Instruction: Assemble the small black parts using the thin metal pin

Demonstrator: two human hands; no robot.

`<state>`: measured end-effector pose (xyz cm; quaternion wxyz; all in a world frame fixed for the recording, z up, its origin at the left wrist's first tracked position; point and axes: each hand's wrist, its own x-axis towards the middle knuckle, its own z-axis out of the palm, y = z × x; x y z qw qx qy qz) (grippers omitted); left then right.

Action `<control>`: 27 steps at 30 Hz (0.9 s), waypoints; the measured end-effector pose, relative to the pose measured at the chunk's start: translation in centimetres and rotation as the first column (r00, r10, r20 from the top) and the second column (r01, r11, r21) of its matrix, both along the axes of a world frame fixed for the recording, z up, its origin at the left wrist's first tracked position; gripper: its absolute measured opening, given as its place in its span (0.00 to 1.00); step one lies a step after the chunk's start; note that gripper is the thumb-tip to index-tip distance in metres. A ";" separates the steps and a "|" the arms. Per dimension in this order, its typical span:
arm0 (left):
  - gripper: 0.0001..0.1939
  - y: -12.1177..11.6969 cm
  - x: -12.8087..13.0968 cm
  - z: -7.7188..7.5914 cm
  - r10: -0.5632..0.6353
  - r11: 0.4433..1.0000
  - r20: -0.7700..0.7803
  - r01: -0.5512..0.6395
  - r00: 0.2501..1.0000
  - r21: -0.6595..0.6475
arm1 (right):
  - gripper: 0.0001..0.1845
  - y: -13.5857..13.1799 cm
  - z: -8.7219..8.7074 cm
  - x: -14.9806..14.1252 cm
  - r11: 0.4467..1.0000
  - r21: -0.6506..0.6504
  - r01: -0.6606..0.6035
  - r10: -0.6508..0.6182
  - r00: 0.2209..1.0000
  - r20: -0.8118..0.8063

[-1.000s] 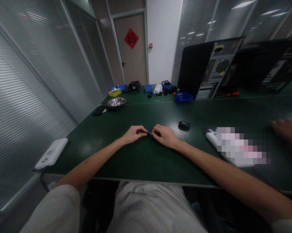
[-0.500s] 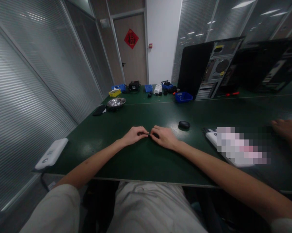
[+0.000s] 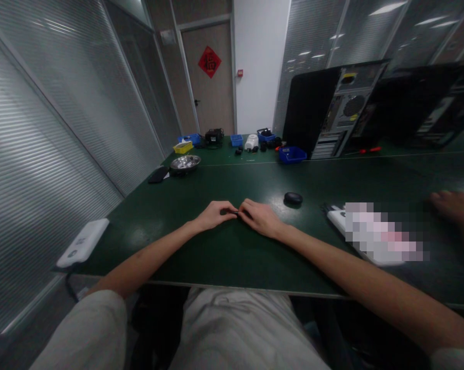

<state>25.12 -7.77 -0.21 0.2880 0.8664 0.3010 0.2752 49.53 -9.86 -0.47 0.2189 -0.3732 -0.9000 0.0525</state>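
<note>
Just above the green table (image 3: pixel 216 257), my left hand (image 3: pixel 213 216) pinches a small dark piece (image 3: pixel 235 212) between thumb and fingertips. My right hand (image 3: pixel 259 217) meets it from the other side, with its fingers closed at the same piece. The piece is thin and mostly hidden by the fingers, so its kind cannot be made out. A black computer mouse (image 3: pixel 293 198) lies beyond my right hand, apart from it.
A metal bowl (image 3: pixel 185 163) sits at the back left. Blue bins (image 3: pixel 292 154) and computer towers (image 3: pixel 312 110) stand along the back. White devices lie at left (image 3: pixel 84 242) and right (image 3: pixel 355 239). Another person's hand (image 3: pixel 453 203) rests at the right edge.
The fingers of my right hand have curled in slightly around the small piece. Both hands otherwise stay in nearly the same place.
</note>
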 end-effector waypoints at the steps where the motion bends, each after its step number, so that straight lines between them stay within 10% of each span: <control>1: 0.13 0.0 0.1 0.0 -0.003 1.000 -0.006 0.003 1.000 0.004 | 0.12 0.1 -0.1 0.0 1.000 0.007 -0.003 0.003 1.000 -0.008; 27: 0.20 0.1 -0.7 0.0 0.002 0.960 -0.253 0.069 0.967 0.272 | 0.10 1.1 0.5 1.1 0.943 0.046 0.329 -0.332 0.934 0.132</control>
